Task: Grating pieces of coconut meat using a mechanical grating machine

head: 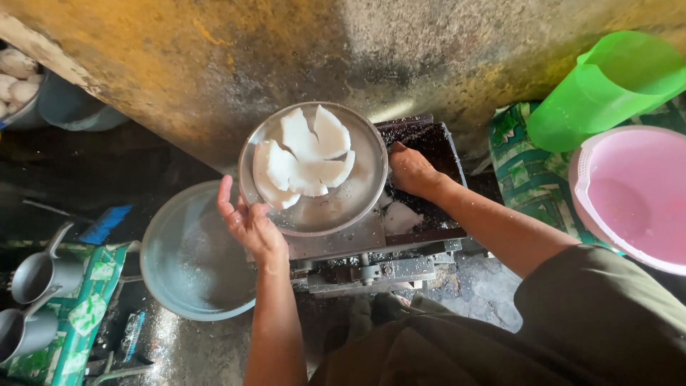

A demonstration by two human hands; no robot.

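Observation:
A round steel plate (341,211) holds several white coconut pieces (306,157). My left hand (248,223) supports its left rim from below with fingers spread. My right hand (411,171) is at the plate's right rim, over a dark metal grating machine (421,214); its fingers are hidden behind the plate. One more white piece (400,218) lies on the machine under the plate's right side.
A large steel bowl (187,259) sits on the wet floor at left. Two metal mugs (36,275) rest on patterned cloth at far left. A green jug (607,86) and a pink basin (632,196) stand at right. A stained wall rises behind.

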